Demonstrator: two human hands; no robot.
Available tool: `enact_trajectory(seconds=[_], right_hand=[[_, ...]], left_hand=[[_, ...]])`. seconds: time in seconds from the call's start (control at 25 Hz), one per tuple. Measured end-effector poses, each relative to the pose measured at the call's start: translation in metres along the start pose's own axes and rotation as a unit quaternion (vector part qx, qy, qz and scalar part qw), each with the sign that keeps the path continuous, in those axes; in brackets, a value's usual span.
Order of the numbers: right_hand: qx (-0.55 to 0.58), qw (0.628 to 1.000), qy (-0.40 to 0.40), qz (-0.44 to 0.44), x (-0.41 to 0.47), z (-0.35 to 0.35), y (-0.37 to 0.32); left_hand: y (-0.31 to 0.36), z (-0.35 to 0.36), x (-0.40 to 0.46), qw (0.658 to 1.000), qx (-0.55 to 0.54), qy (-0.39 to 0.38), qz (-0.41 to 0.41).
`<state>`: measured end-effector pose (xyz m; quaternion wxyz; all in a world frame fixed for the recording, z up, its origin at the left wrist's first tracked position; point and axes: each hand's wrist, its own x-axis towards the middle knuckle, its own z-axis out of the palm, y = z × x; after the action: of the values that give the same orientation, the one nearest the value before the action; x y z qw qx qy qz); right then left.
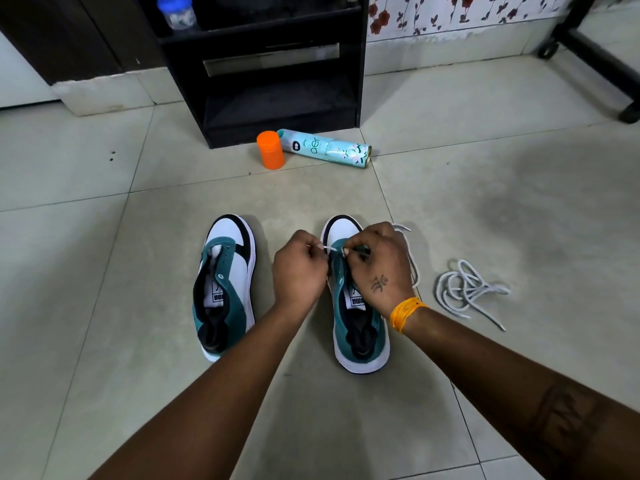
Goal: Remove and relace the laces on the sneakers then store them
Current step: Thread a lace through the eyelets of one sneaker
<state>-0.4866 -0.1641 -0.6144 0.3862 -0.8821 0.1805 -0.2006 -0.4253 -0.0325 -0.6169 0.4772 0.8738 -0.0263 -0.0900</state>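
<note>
- Two sneakers stood side by side on the tiled floor [104, 306], toes pointing away from the person.
- The left sneaker [225, 285] had no lace in it.
- Both hands worked over the front of the right sneaker [356, 327].
- The left hand [299, 268] was closed, pinching one end of a white lace [412, 261].
- The right hand [377, 268] pinched the lace at an eyelet; the rest trailed to the right.
- A second lace [467, 289] lay loose on the floor, right of the sneakers.
- A spray can [325, 148] lay beside an orange cap [270, 148] near a black shelf [277, 64].

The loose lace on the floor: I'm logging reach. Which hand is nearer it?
Right. The right hand works just left of the loose lace; the left hand sits farther left.
</note>
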Motion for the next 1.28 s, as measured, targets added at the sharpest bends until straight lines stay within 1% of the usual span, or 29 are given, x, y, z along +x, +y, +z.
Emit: enact_trajectory(seconds=[0.04,0.12,0.16,0.2,0.24,0.28,0.32,0.36,0.4,0.44,0.48,0.52,0.56,0.6,0.68,0.72,0.76,0.84,0.88,0.92,1.0,1.04,1.08,1.12,1.24,1.28], right_hand=[[0.003,1.0,0.012,0.001,-0.007,-0.005,-0.003],[0.009,1.0,0.012,-0.001,-0.027,-0.015,-0.007],[0.009,1.0,0.004,0.005,-0.037,-0.019,-0.008],[0.004,1.0,-0.005,0.017,-0.045,-0.021,-0.007],[-0.004,1.0,-0.008,0.03,-0.051,-0.022,-0.006],[-0.013,0.999,-0.007,0.039,-0.053,-0.021,-0.005],[-0.022,0.999,-0.003,0.045,-0.053,-0.02,-0.004],[-0.028,0.999,0.002,0.045,-0.053,-0.02,-0.005],[-0.034,0.999,0.008,0.042,-0.052,-0.02,-0.006],[-0.039,0.999,0.013,0.035,-0.053,-0.019,-0.006],[-0.04,0.999,0.016,0.027,-0.054,-0.02,-0.005],[-0.035,0.999,0.019,0.015,-0.056,-0.021,-0.004],[-0.023,0.999,0.021,-0.003,-0.058,-0.022,-0.003],[-0.011,0.999,0.022,-0.024,-0.061,-0.022,-0.001],[-0.005,0.998,0.016,-0.056,-0.067,-0.024,0.004],[-0.006,0.998,0.013,-0.058,-0.068,-0.024,0.007],[-0.008,0.998,0.012,-0.057,-0.07,-0.024,0.01],[-0.009,0.998,0.011,-0.059,-0.071,-0.023,0.013],[-0.004,0.998,0.012,-0.061,-0.072,-0.022,0.013],[0.006,0.998,0.016,-0.058,-0.072,-0.021,0.012],[0.03,0.998,0.026,-0.039,-0.07,-0.022,0.012],[0.039,0.998,0.028,-0.032,-0.069,-0.022,0.013],[0.043,0.998,0.027,-0.031,-0.069,-0.023,0.014],[0.045,0.998,0.025,-0.034,-0.068,-0.023,0.016],[0.049,0.998,0.027,-0.037,-0.066,-0.023,0.017],[0.049,0.998,0.03,-0.038,-0.065,-0.023,0.017]], left_hand=[[-0.002,0.001,0.001,0.997,-0.057,0.002,-0.044],[0.002,0.0,-0.001,0.975,-0.181,0.008,-0.132],[0.003,0.0,-0.002,0.964,-0.209,0.006,-0.163],[0.003,-0.001,-0.003,0.964,-0.2,0.002,-0.174],[0.004,-0.003,-0.005,0.978,-0.129,-0.004,-0.165],[0.001,-0.005,-0.008,0.99,-0.014,-0.022,-0.137],[-0.001,-0.007,-0.012,0.986,0.124,-0.047,-0.1],[-0.003,-0.009,-0.017,0.964,0.246,-0.078,-0.058],[-0.005,-0.011,-0.023,0.935,0.336,-0.113,-0.027],[-0.009,-0.012,-0.027,0.908,0.394,-0.14,-0.006],[-0.01,-0.014,-0.03,0.892,0.424,-0.155,0.008],[-0.009,-0.015,-0.032,0.889,0.431,-0.153,0.018],[-0.006,-0.017,-0.032,0.896,0.42,-0.142,0.029],[-0.002,-0.018,-0.03,0.914,0.385,-0.118,0.046],[0.01,-0.018,-0.027,0.956,0.275,-0.059,0.081],[0.016,-0.016,-0.026,0.967,0.227,-0.041,0.105],[0.02,-0.014,-0.025,0.972,0.196,-0.031,0.129],[0.02,-0.012,-0.024,0.971,0.18,-0.022,0.158],[0.017,-0.013,-0.022,0.966,0.207,-0.026,0.154],[0.014,-0.015,-0.019,0.953,0.265,-0.04,0.141],[0.01,-0.021,-0.015,0.902,0.41,-0.096,0.091],[0.008,-0.024,-0.014,0.88,0.453,-0.121,0.074],[0.007,-0.027,-0.012,0.87,0.47,-0.133,0.066],[0.007,-0.027,-0.011,0.875,0.46,-0.13,0.074],[0.015,-0.018,-0.013,0.934,0.324,-0.082,0.129],[0.019,-0.015,-0.014,0.944,0.29,-0.064,0.146]])
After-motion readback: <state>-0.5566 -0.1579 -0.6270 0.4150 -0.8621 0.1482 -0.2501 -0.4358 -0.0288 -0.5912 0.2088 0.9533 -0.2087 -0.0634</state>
